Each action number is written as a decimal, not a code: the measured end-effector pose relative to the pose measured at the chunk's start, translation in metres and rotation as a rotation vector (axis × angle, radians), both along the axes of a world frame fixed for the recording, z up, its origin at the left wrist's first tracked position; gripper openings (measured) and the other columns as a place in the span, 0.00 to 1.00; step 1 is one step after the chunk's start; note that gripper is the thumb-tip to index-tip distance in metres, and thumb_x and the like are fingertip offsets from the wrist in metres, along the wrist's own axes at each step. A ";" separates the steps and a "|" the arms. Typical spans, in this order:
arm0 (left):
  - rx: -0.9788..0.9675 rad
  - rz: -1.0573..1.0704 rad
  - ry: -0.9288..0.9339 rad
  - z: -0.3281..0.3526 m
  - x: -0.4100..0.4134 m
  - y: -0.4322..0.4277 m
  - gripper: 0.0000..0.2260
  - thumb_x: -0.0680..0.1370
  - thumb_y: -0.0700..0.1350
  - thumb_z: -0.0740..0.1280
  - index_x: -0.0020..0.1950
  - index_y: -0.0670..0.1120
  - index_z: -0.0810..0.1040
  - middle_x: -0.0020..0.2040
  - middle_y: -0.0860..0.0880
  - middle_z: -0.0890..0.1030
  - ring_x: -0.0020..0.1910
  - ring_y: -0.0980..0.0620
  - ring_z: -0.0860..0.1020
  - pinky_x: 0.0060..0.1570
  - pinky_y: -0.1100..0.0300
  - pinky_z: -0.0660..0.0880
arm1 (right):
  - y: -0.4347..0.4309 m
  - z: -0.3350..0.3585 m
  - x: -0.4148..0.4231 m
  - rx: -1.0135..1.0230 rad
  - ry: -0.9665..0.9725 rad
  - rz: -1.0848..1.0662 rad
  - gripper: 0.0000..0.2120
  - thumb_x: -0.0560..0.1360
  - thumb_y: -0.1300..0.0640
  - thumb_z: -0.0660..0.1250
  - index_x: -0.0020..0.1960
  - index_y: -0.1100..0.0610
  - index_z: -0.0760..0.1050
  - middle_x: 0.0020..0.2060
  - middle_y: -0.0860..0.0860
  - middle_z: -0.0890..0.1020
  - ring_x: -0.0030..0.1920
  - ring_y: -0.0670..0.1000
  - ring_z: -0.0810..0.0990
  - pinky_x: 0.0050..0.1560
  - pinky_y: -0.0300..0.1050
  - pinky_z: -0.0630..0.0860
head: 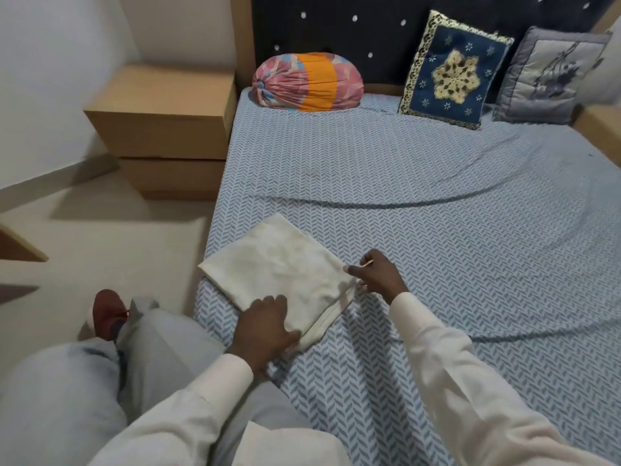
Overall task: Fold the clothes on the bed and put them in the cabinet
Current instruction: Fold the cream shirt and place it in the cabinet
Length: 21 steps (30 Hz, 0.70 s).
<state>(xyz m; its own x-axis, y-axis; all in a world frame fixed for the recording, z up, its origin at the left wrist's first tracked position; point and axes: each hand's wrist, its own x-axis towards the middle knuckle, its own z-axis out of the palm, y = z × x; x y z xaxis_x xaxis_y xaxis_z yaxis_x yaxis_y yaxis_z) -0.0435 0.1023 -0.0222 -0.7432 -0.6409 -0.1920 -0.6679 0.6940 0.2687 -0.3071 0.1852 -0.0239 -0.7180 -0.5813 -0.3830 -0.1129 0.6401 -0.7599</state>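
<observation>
Head view, bed seen from its near left corner. Clothes in view, count 1: folded cream cloth [285,270], a flat rectangle lying on the bed [437,203] at that near left corner, one corner pointing to the headboard [386,35]. No cabinet in frame. Hands, count 2, both at the cloth. Left hand [265,326]: palm down on the cloth's near corner, fingers loosely extended over the near edge, pressing rather than gripping. Right hand [374,274]: at the cloth's right corner, fingers bent, thumb tip touching the corner; cannot tell whether it actually pinches the fabric. A thin pale sliver shows at the fingertips, identity unclear. Both arms in cream sleeves. Sheet: blue-grey herringbone print with long curved creases. Cushions at the headboard, count 2: blue cushion [453,72] with a cream star motif, grey cushion [547,79] with a flower print, side by side, leaning upright. Round bundle [307,82], count 1, pink with an orange band, at the head end on the left. Brown boxes [158,109], count 2, stacked on the floor beside the bed. Red shoe [107,312], count 1 visible, beyond the person's grey trouser leg.
</observation>
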 end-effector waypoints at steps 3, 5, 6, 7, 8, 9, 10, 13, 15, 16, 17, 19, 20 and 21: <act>-0.076 -0.062 -0.099 -0.005 0.001 0.015 0.22 0.72 0.60 0.67 0.58 0.47 0.68 0.53 0.47 0.75 0.53 0.44 0.76 0.42 0.54 0.68 | -0.005 -0.005 -0.001 0.167 0.198 0.199 0.15 0.65 0.49 0.75 0.43 0.48 0.70 0.38 0.51 0.82 0.38 0.55 0.83 0.41 0.54 0.82; -0.089 -0.090 -0.092 -0.002 0.000 0.015 0.15 0.75 0.55 0.64 0.55 0.47 0.69 0.52 0.46 0.77 0.50 0.44 0.77 0.39 0.55 0.66 | -0.008 -0.001 -0.006 0.115 0.182 0.229 0.12 0.66 0.57 0.72 0.42 0.48 0.70 0.35 0.51 0.82 0.36 0.54 0.83 0.41 0.56 0.83; -0.085 -0.108 -0.080 0.000 0.000 0.016 0.12 0.76 0.52 0.63 0.54 0.47 0.70 0.51 0.46 0.78 0.49 0.43 0.78 0.38 0.55 0.66 | -0.009 0.003 -0.009 0.069 0.179 0.218 0.11 0.67 0.59 0.71 0.41 0.48 0.70 0.34 0.51 0.82 0.34 0.54 0.83 0.39 0.55 0.82; -0.082 -0.118 -0.066 0.002 0.000 0.018 0.09 0.76 0.50 0.62 0.52 0.47 0.69 0.50 0.46 0.78 0.48 0.44 0.78 0.37 0.55 0.66 | -0.010 0.006 -0.014 0.027 0.177 0.200 0.10 0.67 0.60 0.70 0.41 0.48 0.71 0.33 0.52 0.81 0.33 0.53 0.82 0.38 0.54 0.81; -0.082 -0.119 -0.050 0.003 0.000 0.021 0.06 0.76 0.48 0.62 0.50 0.47 0.68 0.49 0.46 0.78 0.47 0.44 0.77 0.36 0.56 0.65 | -0.010 0.009 -0.017 -0.003 0.183 0.203 0.09 0.67 0.61 0.69 0.40 0.48 0.72 0.32 0.52 0.80 0.32 0.53 0.80 0.36 0.53 0.80; -0.081 -0.120 -0.045 0.004 0.000 0.024 0.05 0.76 0.47 0.61 0.48 0.48 0.67 0.48 0.46 0.77 0.46 0.44 0.77 0.36 0.56 0.63 | -0.010 0.010 -0.021 -0.011 0.207 0.233 0.09 0.68 0.61 0.69 0.40 0.48 0.72 0.32 0.52 0.80 0.33 0.53 0.79 0.35 0.52 0.79; -0.077 -0.124 -0.045 0.005 -0.001 0.027 0.05 0.75 0.46 0.61 0.47 0.49 0.65 0.48 0.46 0.77 0.46 0.44 0.77 0.36 0.56 0.63 | -0.008 0.009 -0.023 0.009 0.250 0.297 0.09 0.69 0.61 0.69 0.39 0.47 0.73 0.33 0.51 0.79 0.34 0.53 0.79 0.36 0.51 0.78; -0.065 -0.159 -0.092 0.000 -0.005 0.036 0.04 0.76 0.42 0.61 0.50 0.46 0.69 0.50 0.45 0.77 0.49 0.43 0.76 0.38 0.55 0.64 | 0.002 -0.011 -0.030 0.124 0.437 0.542 0.12 0.72 0.61 0.66 0.44 0.43 0.77 0.43 0.51 0.80 0.46 0.55 0.79 0.46 0.51 0.77; -0.085 -0.177 -0.129 -0.006 -0.006 0.039 0.07 0.77 0.41 0.61 0.54 0.45 0.71 0.52 0.44 0.76 0.52 0.43 0.76 0.41 0.54 0.67 | 0.010 -0.024 -0.033 0.132 0.487 0.612 0.11 0.75 0.58 0.66 0.51 0.44 0.80 0.49 0.52 0.78 0.52 0.56 0.78 0.51 0.52 0.76; -0.082 -0.176 -0.143 -0.008 -0.006 0.040 0.08 0.77 0.44 0.62 0.55 0.45 0.70 0.54 0.45 0.76 0.54 0.43 0.75 0.43 0.53 0.69 | 0.012 -0.028 -0.034 0.126 0.514 0.641 0.12 0.75 0.58 0.66 0.54 0.44 0.80 0.51 0.52 0.77 0.54 0.56 0.77 0.52 0.51 0.75; -0.068 -0.170 -0.148 -0.009 -0.006 0.042 0.12 0.77 0.48 0.63 0.57 0.45 0.70 0.55 0.45 0.75 0.55 0.44 0.74 0.45 0.53 0.70 | 0.014 -0.030 -0.036 0.130 0.544 0.673 0.15 0.75 0.59 0.66 0.57 0.43 0.79 0.54 0.50 0.76 0.56 0.55 0.75 0.52 0.51 0.75; -0.028 -0.145 -0.171 -0.010 -0.008 0.045 0.21 0.75 0.56 0.66 0.60 0.44 0.68 0.56 0.45 0.73 0.55 0.44 0.73 0.47 0.53 0.71 | 0.015 -0.030 -0.037 0.189 0.602 0.753 0.21 0.75 0.61 0.65 0.60 0.39 0.76 0.59 0.47 0.74 0.61 0.53 0.70 0.52 0.51 0.74; -0.028 -0.124 -0.188 -0.011 -0.010 0.047 0.23 0.74 0.57 0.67 0.61 0.44 0.68 0.56 0.45 0.73 0.55 0.44 0.73 0.46 0.54 0.71 | 0.015 -0.029 -0.037 0.219 0.626 0.787 0.22 0.74 0.61 0.65 0.62 0.38 0.74 0.61 0.46 0.73 0.62 0.53 0.68 0.51 0.50 0.72; -0.046 -0.106 -0.207 -0.011 -0.012 0.049 0.23 0.75 0.55 0.67 0.62 0.44 0.67 0.57 0.45 0.73 0.55 0.44 0.73 0.45 0.54 0.70 | 0.014 -0.029 -0.038 0.236 0.642 0.806 0.23 0.74 0.61 0.65 0.63 0.39 0.73 0.62 0.46 0.73 0.63 0.52 0.68 0.50 0.49 0.71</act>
